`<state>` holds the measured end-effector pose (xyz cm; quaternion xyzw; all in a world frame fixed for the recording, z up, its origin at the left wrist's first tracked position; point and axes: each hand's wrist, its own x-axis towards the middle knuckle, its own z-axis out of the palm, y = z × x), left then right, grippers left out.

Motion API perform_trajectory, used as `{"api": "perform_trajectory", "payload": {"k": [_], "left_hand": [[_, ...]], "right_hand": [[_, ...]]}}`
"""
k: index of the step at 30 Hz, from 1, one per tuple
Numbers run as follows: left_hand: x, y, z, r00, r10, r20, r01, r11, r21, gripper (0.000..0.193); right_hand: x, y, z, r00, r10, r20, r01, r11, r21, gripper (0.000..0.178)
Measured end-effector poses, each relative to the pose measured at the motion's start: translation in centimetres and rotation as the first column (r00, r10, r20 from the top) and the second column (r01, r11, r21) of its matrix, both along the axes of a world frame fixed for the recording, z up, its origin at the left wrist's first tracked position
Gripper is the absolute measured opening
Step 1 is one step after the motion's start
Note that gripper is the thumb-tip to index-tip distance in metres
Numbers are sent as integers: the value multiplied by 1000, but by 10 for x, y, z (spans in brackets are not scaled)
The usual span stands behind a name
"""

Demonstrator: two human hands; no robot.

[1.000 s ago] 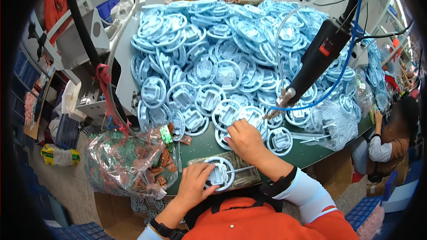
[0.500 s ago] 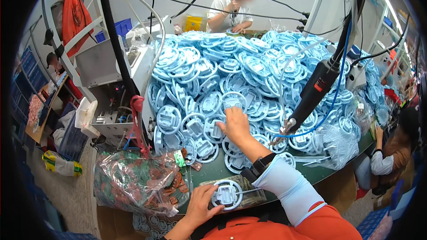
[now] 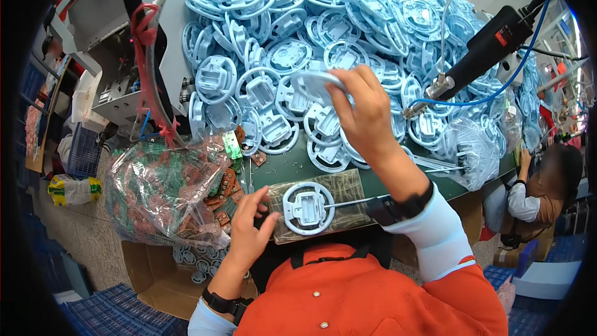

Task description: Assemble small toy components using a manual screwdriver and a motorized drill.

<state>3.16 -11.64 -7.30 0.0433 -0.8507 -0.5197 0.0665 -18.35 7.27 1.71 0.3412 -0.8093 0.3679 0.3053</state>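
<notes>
Between the thumb and fingers of my right hand (image 3: 368, 112) is a light-blue round plastic part (image 3: 313, 85), held tilted above the near side of the heap. A similar blue ring-shaped part (image 3: 292, 224) lies on a tape-wrapped flat block (image 3: 348, 216) at the table's front edge. A thin pale rod (image 3: 354, 201) runs from its middle to the right, toward my right wrist. My left hand (image 3: 250, 231) is just left of that part, fingers apart and holding nothing.
A large heap of blue round parts (image 3: 289, 56) covers the table. A black electric screwdriver (image 3: 482, 56) hangs at the right. Left are a clear bag of red-brown and green boards (image 3: 165, 196) and a grey machine (image 3: 165, 56). A co-worker (image 3: 541, 193) sits at the far right.
My right hand has lifted a blue round part off the heap. The left hand has let go of the part on the block and drawn left. The view has tipped downward.
</notes>
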Motion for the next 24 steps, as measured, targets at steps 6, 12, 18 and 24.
{"api": "perform_trajectory", "payload": {"k": [6,12,18,24], "left_hand": [[-7,0,8,980,-191,-48,181,971,-157,65],[-34,35,32,894,-375,246,445,803,-396,78],[-24,17,19,904,-378,-197,225,816,-532,75],[-8,10,0,886,-230,-403,31,896,-443,81]], "right_hand": [[83,80,-20,733,48,679,181,948,-262,18],[129,144,-25,668,120,735,349,821,-451,18],[127,192,-14,793,199,576,401,540,-740,18],[121,186,-45,558,320,766,436,672,-599,17]]}}
